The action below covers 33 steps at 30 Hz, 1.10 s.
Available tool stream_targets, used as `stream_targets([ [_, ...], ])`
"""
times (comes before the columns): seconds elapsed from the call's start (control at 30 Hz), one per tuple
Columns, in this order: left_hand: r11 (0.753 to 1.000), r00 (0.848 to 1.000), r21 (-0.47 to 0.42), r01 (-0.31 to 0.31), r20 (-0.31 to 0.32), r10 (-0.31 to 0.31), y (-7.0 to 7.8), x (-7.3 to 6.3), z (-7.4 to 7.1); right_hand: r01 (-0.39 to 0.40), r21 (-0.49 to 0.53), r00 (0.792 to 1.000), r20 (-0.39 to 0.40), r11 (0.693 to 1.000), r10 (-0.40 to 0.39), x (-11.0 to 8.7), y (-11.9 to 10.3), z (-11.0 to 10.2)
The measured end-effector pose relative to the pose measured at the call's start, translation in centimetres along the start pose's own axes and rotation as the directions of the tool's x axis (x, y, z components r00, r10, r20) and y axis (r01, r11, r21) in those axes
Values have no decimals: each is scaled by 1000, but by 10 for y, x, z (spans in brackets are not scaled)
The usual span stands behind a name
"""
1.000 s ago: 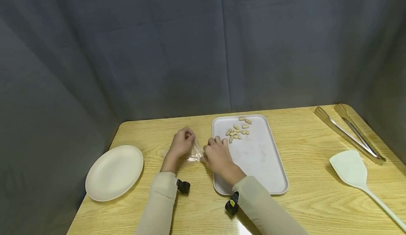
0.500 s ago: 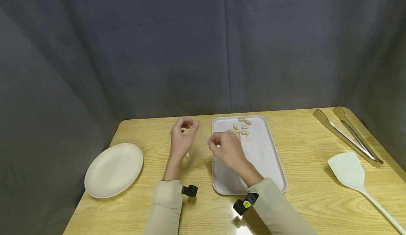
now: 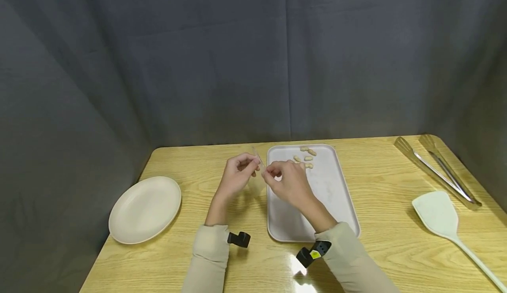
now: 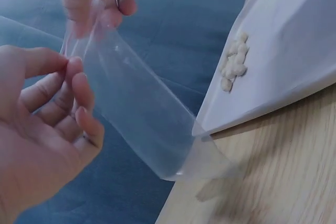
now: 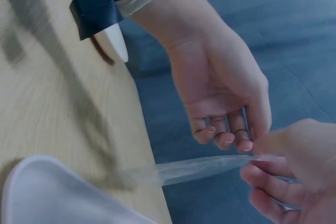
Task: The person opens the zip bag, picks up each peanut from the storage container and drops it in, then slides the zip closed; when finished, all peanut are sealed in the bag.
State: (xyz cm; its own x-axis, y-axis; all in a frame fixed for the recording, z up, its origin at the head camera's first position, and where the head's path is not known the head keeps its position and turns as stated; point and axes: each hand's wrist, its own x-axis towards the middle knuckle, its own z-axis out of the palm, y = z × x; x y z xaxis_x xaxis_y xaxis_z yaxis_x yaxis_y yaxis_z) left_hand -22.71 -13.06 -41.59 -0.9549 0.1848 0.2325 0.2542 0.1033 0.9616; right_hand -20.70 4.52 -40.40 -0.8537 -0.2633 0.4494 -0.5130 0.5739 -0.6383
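Note:
A clear plastic bag (image 4: 142, 108) hangs from both hands, its lower end over the table in the left wrist view. My left hand (image 3: 236, 176) pinches the upper edge between thumb and index finger, with its other fingers curled loosely. Beside it, my right hand (image 3: 291, 183) also pinches the bag's top edge, just over the tray's left rim in the head view. The fingertips of both hands are close together in the right wrist view. Peanuts in their shells (image 3: 308, 158) lie at the far end of the light tray (image 3: 317, 214), partly hidden behind my right hand.
An oval cream plate (image 3: 144, 209) sits on the left of the wooden table (image 3: 380, 170). Metal tongs (image 3: 443, 174) lie spread at the far right, with a pale green spatula (image 3: 437, 214) in front of them. A dark curtain (image 3: 198, 64) stands behind the table.
Both hands have lifted the plastic bag up from low over the table. They have turned it upright and brought their fingertips closer together, and both have shifted slightly right.

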Motion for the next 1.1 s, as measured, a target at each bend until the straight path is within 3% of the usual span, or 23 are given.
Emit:
stream_targets([
  [0.17,998,998,-55,-24,64,28,0,-1,-1,-38,154,998,61,987,29,7,2,-7],
  [0.3,998,994,-58,-24,101,30,0,-1,0,-60,193,995,92,979,43,10,4,-11],
  [0.57,1000,998,-20,-15,59,17,1,-2,1,-157,258,974,198,953,106,13,5,-10],
  [0.7,999,998,45,-11,58,8,0,-2,2,-144,248,975,201,958,94,14,4,-8],
  [0.83,992,997,122,-9,78,0,2,-3,1,-118,192,985,149,974,90,14,3,-6],
  [1.1,958,993,284,-44,121,9,11,-7,-4,-85,77,991,106,993,76,15,7,-7],
])
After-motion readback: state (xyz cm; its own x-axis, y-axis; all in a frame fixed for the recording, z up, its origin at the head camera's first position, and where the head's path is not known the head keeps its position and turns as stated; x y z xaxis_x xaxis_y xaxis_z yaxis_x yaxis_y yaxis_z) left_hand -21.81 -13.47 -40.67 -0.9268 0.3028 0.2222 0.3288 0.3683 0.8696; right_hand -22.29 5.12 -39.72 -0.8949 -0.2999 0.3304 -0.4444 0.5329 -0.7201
